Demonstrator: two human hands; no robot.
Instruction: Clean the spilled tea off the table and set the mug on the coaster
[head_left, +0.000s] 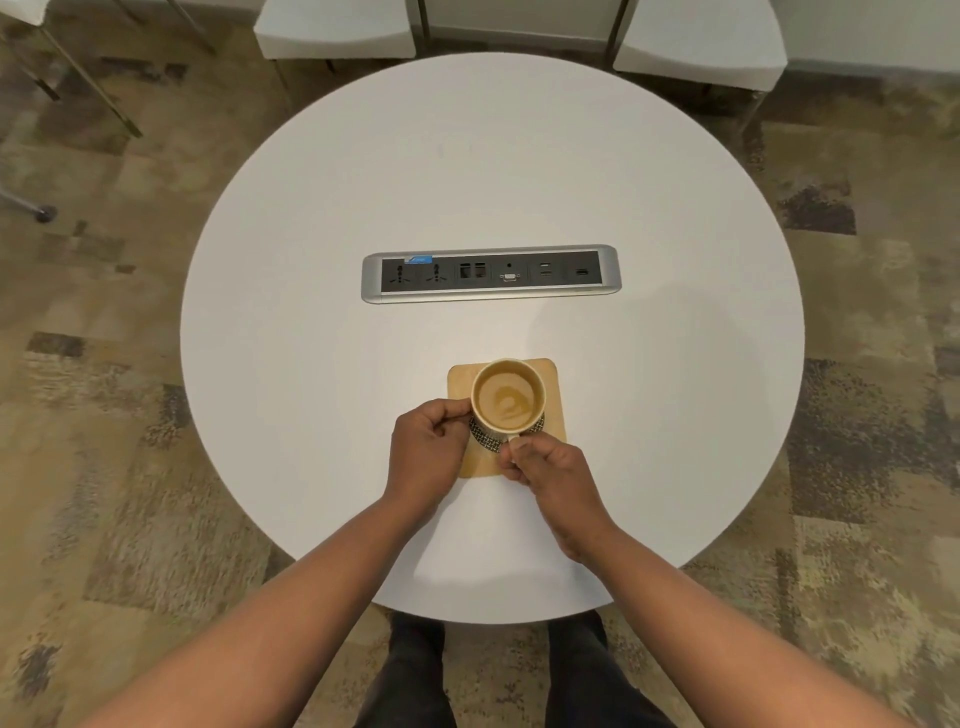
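Note:
A paper mug (508, 396) with a patterned black-and-white wall stands upright on a square tan coaster (554, 410) near the front of the round white table (311, 338). A little brown tea lies in its bottom. My left hand (427, 452) holds the mug's left side with curled fingers. My right hand (545, 465) pinches the mug at its lower right, near the base. No spilled tea shows on the tabletop.
A silver socket strip (491, 274) with power and data ports is sunk into the table's middle. White chairs (335, 28) stand beyond the far edge. Patterned carpet surrounds the table. My legs show under the near edge.

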